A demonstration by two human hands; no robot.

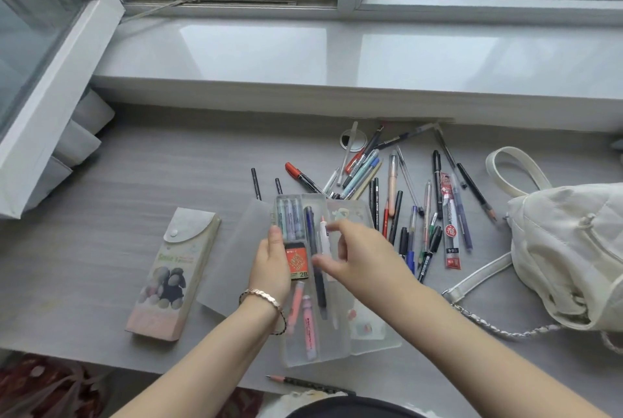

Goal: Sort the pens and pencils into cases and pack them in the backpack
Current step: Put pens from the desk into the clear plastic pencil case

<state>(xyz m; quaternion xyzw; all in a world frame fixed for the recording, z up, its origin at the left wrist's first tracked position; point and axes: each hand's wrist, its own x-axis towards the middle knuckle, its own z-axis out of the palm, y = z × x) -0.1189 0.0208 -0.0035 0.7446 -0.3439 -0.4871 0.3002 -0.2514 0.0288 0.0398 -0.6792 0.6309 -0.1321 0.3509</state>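
The open clear case (313, 347) is steadied at its left edge by the left hand (271, 266), thumb pressed on the rim, fingers hidden beneath. Over its middle the right hand (362, 257) is held with fingers loosely spread; whether the white pen (324, 234) under its fingertips is pinched cannot be told through the blur. A dark pen (317, 269) is laid inside, just left of that hand. Loose pens and pencils (404, 201) are scattered on the tabletop (151, 174) beyond and right of it. The white backpack (569, 249) is slumped far right; a closed printed case (173, 274) is lying left of the left hand.
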